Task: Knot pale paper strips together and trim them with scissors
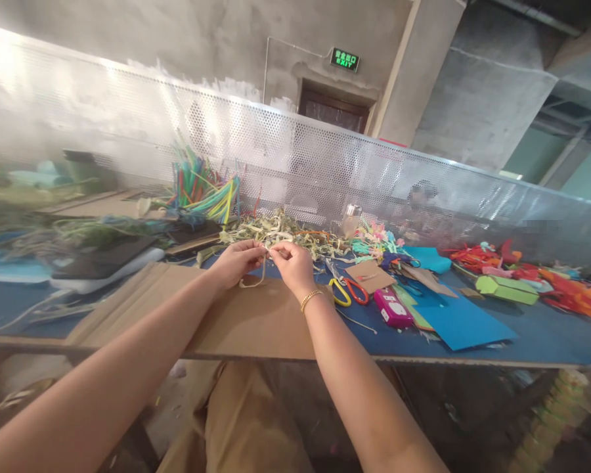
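Both hands meet above a sheet of brown cardboard point(270, 322) on the table. My left hand point(241, 259) is closed in a pinch on a thin pale strand point(262, 274), which hangs in a loop toward the cardboard. Fingertips of my right hand point(293, 261) pinch the same strand beside the left ones; the exact point of grip is too small to make out. Behind the hands lies a heap of pale, dried-looking strips point(276, 230). To the right of my right hand are scissors with one yellow and one orange-red handle point(349, 292).
A purple box point(393, 309) and blue paper point(458, 322) lie at right, with red and orange craft pieces point(571, 282) beyond. Colourful pipe cleaners point(207, 187) stand at back left. A glass jar point(351, 220) stands near the perforated metal screen point(256, 131).
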Demonstrator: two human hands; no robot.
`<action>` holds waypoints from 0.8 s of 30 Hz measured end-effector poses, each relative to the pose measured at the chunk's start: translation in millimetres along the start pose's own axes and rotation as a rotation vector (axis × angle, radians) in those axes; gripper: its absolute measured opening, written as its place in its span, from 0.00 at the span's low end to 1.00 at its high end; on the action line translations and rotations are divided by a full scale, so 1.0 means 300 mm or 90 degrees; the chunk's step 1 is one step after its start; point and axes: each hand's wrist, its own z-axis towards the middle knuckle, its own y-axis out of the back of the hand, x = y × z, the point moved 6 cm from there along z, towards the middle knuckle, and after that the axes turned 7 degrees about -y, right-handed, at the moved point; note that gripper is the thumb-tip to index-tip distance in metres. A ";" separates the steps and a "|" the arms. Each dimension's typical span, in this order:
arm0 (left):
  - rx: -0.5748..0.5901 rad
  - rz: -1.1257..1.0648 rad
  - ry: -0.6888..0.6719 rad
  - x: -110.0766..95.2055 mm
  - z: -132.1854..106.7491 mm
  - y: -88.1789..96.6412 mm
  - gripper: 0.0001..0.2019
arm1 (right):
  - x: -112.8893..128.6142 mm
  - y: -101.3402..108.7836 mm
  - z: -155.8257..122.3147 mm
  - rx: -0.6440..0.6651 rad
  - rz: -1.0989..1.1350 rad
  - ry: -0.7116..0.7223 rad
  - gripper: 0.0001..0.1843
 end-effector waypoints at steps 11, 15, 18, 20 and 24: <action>0.002 0.033 0.003 0.004 -0.004 -0.006 0.14 | -0.023 -0.014 -0.003 0.029 -0.065 -0.040 0.09; 0.024 0.057 -0.006 0.002 -0.002 -0.007 0.13 | -0.018 -0.013 -0.003 0.030 -0.052 -0.030 0.09; 0.042 0.112 -0.008 0.002 -0.003 -0.008 0.13 | -0.002 -0.009 -0.006 0.031 -0.095 0.025 0.08; 0.048 0.140 -0.009 0.003 -0.004 -0.006 0.12 | 0.013 -0.007 -0.009 0.036 -0.156 0.070 0.08; 0.046 0.154 -0.006 0.010 -0.005 0.000 0.12 | 0.045 -0.003 -0.013 0.055 -0.272 0.122 0.08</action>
